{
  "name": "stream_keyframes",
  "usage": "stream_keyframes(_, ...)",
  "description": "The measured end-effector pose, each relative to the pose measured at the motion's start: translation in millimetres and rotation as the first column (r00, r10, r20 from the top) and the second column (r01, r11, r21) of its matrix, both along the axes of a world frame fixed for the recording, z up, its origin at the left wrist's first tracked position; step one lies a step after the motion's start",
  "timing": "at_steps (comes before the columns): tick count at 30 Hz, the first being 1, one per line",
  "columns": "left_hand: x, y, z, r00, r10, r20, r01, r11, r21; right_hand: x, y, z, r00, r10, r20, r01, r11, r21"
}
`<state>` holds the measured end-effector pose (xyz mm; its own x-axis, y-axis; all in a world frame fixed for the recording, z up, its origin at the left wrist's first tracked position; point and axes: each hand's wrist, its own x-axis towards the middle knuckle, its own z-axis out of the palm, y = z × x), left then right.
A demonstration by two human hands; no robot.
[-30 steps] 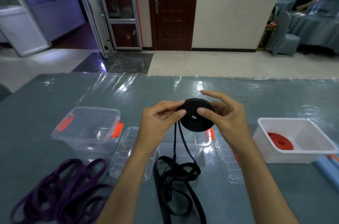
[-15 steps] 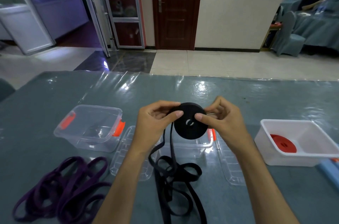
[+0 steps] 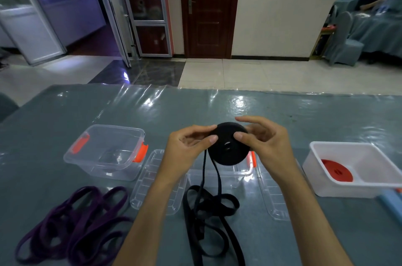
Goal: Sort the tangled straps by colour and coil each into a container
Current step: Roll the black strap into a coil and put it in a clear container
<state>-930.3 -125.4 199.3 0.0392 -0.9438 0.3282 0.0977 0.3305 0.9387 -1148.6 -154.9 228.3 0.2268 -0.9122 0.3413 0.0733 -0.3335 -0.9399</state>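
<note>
Both forearms reach forward over the table. The left hand and right hand face each other, thumbs inward, fingers apparently curled.

Brown door in cream wall, tiled floor.

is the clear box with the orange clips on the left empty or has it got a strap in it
Empty. Through the clear box only its bare floor shows; the purple strap lies on the table before it.
</note>
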Motion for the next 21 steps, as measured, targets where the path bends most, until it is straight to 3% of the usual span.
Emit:
stream_keyframes(2,4,-2,0,0.999,-0.031,0.031,0.031,1.0,0.002,0,-1,-1,0.999,0.006,0.038,-0.007,1.0,0.021)
stream_keyframes(5,1,-3,1,0.998,0.054,0.04,-0.053,0.998,-0.027,-1,-3,-1,0.994,0.11,0.002,-0.109,0.984,0.143)
stream_keyframes(7,-2,-3,-1,0.993,0.112,0.031,-0.111,0.993,-0.031,-2,-5,-3,0.993,0.104,-0.06,-0.097,0.989,0.113)
stream_keyframes(10,4,-3,-3,0.998,0.042,0.037,-0.042,0.999,-0.011,1,-5,-1,0.999,0.011,-0.039,-0.011,1.0,-0.005)
stream_keyframes(12,9,-3,-2,0.999,0.005,0.05,-0.005,1.0,0.007,2,-4,-1,0.999,0.016,-0.047,-0.015,1.0,0.013)
stream_keyframes(15,6,-1,0,0.995,0.096,0.033,-0.095,0.995,-0.019,2,-3,-1,0.987,0.14,-0.085,-0.127,0.982,0.141)
stream_keyframes(21,11,7,0,0.999,0.026,0.026,-0.027,0.999,0.04,2,3,0,0.991,0.132,-0.034,-0.13,0.99,0.058)
